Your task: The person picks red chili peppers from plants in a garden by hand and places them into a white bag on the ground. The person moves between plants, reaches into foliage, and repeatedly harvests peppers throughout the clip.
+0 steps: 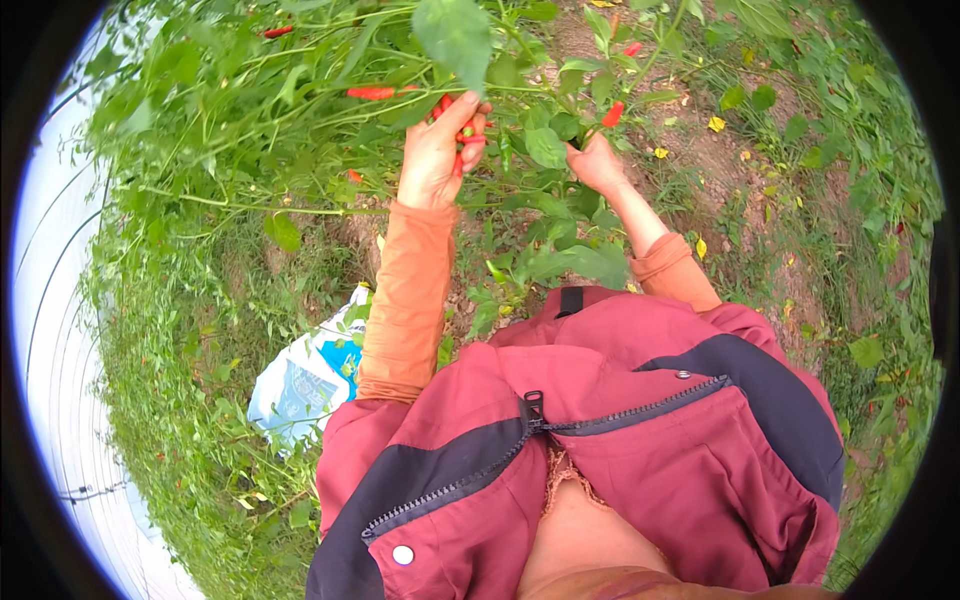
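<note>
Several small red chili peppers (470,138) are bunched in my left hand (435,159), with their tips poking out between the fingers. That hand is up against the leafy chili plant (517,180), just below a broad green leaf (454,37). To the right, my right hand (598,165) closes on a part of the same plant; leaves hide its fingertips. Just above it hangs a single red chili (613,114). Another long red chili (371,93) lies among the stems left of my left hand, and a green chili (505,152) hangs between the hands.
A white and blue plastic bag (300,382) bearing writing rests among the plants beside my left sleeve. Bare soil (720,165) with grass and yellow leaves runs along the right. Dense chili plants (202,450) fill the left, and stems (285,208) reach across the front.
</note>
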Demonstrator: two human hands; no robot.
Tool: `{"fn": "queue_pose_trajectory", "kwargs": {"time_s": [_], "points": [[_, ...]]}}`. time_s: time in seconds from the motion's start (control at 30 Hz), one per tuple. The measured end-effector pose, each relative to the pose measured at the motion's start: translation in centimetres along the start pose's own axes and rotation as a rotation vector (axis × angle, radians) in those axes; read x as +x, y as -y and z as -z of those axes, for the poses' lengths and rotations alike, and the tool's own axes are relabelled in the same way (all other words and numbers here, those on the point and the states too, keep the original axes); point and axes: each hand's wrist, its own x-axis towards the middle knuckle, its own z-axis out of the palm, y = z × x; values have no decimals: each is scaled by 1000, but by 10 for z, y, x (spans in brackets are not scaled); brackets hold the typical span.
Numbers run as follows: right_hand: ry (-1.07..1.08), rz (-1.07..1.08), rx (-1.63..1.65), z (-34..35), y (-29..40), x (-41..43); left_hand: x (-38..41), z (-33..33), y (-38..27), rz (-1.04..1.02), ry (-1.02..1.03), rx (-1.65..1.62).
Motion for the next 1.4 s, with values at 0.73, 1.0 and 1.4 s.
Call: {"fn": "queue_pose_trajectory", "kwargs": {"time_s": [0.73, 1.0, 1.4], "points": [[91, 155, 15, -31, -40, 13, 3, -62, 58, -410, 40, 762], [86, 89, -2, -32, -24, 6, 0, -47, 41, 59, 41, 352], [113, 94, -35, -19, -53, 24, -98, 78, 21, 219, -5, -317]]}}
